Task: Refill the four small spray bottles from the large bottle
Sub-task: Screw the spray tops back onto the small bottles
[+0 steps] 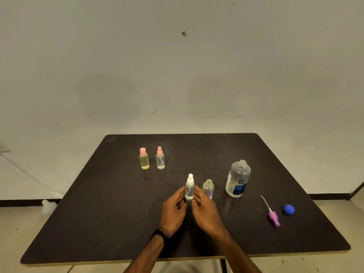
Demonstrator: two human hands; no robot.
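On the desk (pixel 118 223), the yellow bottle (pixel 144 161) and pink-capped bottle (pixel 160 160) stand capped far left, both hands (pixel 194 208) cup the white-capped bottle (pixel 189 189) without clearly gripping, while the uncapped purple-tinted bottle (pixel 208 188) awaits filling beside the open large bottle (pixel 238 179).

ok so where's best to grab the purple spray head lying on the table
Pinch the purple spray head across its thick collar, from above with the right hand. It lies flat on the table, and its thin dip tube would flex.
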